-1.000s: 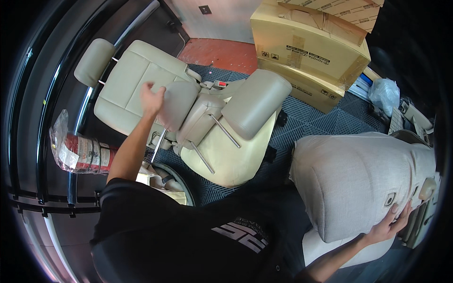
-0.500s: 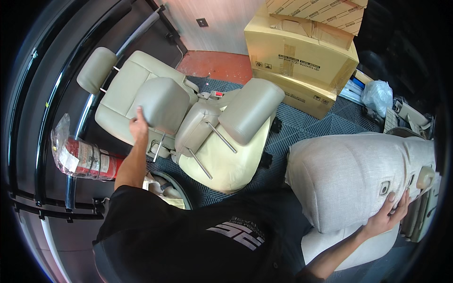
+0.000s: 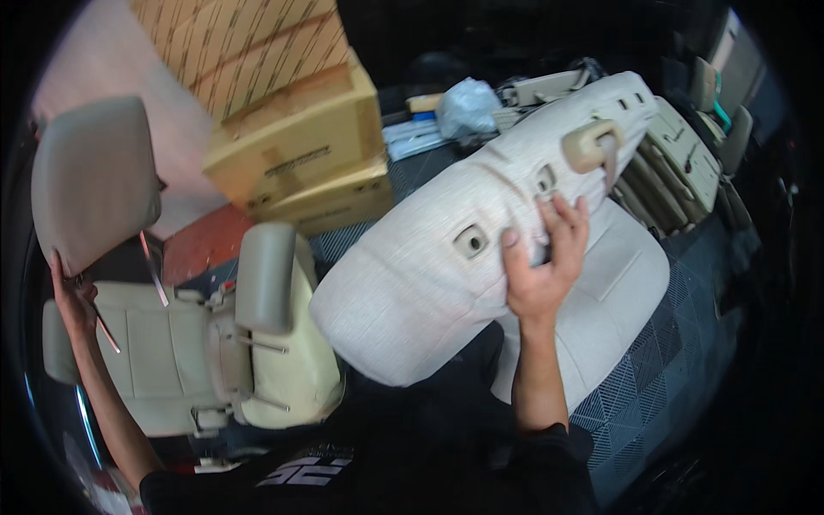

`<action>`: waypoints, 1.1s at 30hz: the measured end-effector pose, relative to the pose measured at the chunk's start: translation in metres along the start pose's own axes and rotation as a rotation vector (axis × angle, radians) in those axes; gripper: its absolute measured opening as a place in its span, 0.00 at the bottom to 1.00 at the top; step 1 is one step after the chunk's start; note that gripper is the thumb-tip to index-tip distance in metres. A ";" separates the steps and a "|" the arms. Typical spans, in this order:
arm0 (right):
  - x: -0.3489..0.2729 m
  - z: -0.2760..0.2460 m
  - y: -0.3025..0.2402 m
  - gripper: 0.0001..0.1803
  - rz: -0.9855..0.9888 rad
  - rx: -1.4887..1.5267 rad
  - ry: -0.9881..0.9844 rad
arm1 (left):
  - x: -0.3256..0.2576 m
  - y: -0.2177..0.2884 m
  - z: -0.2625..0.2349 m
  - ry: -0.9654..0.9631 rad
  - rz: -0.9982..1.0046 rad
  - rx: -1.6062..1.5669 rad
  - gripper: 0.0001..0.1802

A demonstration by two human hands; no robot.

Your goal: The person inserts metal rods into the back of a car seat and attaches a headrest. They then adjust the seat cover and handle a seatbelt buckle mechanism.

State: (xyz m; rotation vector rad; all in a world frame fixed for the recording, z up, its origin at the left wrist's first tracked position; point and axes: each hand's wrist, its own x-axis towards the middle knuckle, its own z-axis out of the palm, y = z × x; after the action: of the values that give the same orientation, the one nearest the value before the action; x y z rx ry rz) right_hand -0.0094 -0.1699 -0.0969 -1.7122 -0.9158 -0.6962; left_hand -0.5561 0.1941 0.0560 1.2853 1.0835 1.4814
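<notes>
A grey headrest [image 3: 94,184] is lifted at the far left, its metal posts pinched in the left hand [image 3: 73,300], whose fingers are partly hidden. The right hand [image 3: 542,266] spreads open-fingered, pressing the pale fabric seat back [image 3: 446,266]. Cardboard boxes [image 3: 292,146] crowd behind.

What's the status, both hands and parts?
Left hand grips headrest by its posts. Right hand flat on fabric seat back. Nothing blocking.

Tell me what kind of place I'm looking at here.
Likely a car-seat workshop or storeroom: loose beige seat backs and headrests lie about, stacked cardboard boxes stand behind, and tiled matting covers the floor.
</notes>
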 end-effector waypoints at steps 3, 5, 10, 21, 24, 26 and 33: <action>0.003 -0.001 -0.003 0.27 0.012 0.021 0.006 | -0.012 0.024 0.102 -0.355 0.062 -0.311 0.31; -0.001 -0.011 0.007 0.27 0.023 -0.017 0.007 | -0.073 0.037 0.234 -0.341 -0.065 -0.512 0.32; -0.003 0.002 0.001 0.27 0.056 0.055 0.055 | -0.136 0.092 0.345 -0.942 -0.070 -0.830 0.26; -0.003 -0.001 0.001 0.26 0.051 0.030 0.072 | -0.261 0.067 0.447 -0.880 0.067 -0.880 0.22; -0.002 -0.006 0.003 0.26 0.042 0.020 0.072 | -0.273 0.054 0.459 -0.824 0.010 -0.922 0.21; -0.003 -0.006 0.004 0.26 0.047 0.018 0.067 | -0.277 0.048 0.459 -0.796 0.013 -0.901 0.22; -0.009 0.007 0.014 0.27 -0.022 -0.028 0.053 | -0.226 0.077 0.396 -0.843 0.093 -0.893 0.25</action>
State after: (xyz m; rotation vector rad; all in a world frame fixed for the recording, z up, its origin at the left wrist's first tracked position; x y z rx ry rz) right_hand -0.0025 -0.1681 -0.1135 -1.7026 -0.8930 -0.7678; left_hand -0.1478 -0.0159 0.1118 1.0915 -0.1961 1.0683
